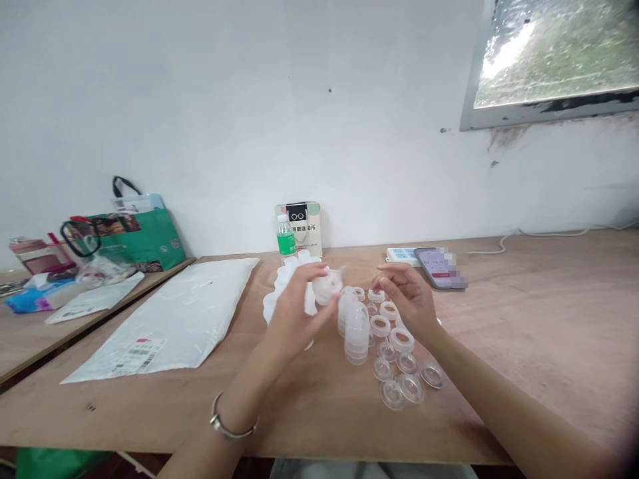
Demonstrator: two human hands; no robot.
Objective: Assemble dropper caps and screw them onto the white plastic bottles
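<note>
My left hand [299, 299] is closed around a translucent whitish plastic piece [327, 287], rounded and blurred, held above the table. Close by on the right, my right hand [407, 296] has its fingers curled with the fingertips near one another; whether anything small is between them I cannot make out. Below and between the hands stand stacked clear plastic cups [357, 336]. Several translucent rings [402, 340] and clear round lids [411, 388] lie spread out under my right hand. Behind my left hand is a white scalloped item [274, 303], partly hidden.
A white plastic mailer [174, 319] lies on the wooden table [539, 372] at left. At the wall stand a green-labelled bottle [286, 238] and a paper bag [312, 233]. A phone [442, 268] rests by a power strip [402, 255]. Further left is a green bag [134, 236].
</note>
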